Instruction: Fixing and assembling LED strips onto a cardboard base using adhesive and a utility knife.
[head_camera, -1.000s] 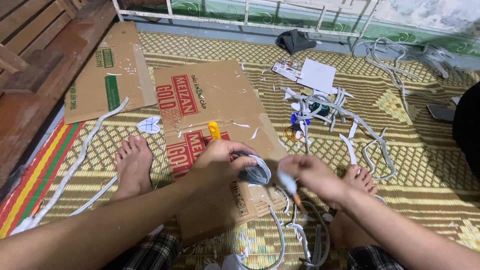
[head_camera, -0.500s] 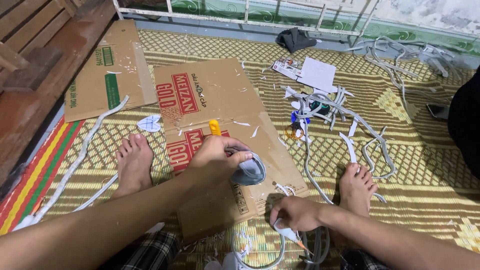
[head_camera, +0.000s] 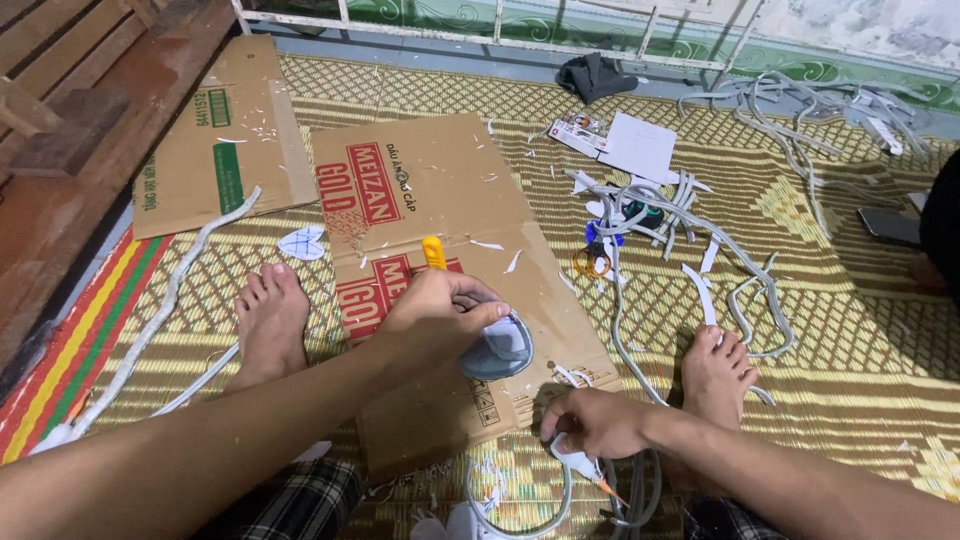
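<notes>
My left hand grips a grey-blue roll of tape over the flattened cardboard sheet, with a yellow cutter sticking out just behind the knuckles. My right hand is lower, near my lap, closed on the white end of a grey cable with an orange tip. The cable loops down to the bottom edge. My bare feet rest on the woven mat on either side of the cardboard.
A second cardboard sheet lies at the left by a wooden bench. Cut grey cable pieces, white paper, scissors and a dark cloth are scattered ahead. Another person's dark sleeve is at the right edge.
My right hand dropped from beside the tape roll toward my lap, taking the cable end with it. The left hand stayed on the tape roll.
</notes>
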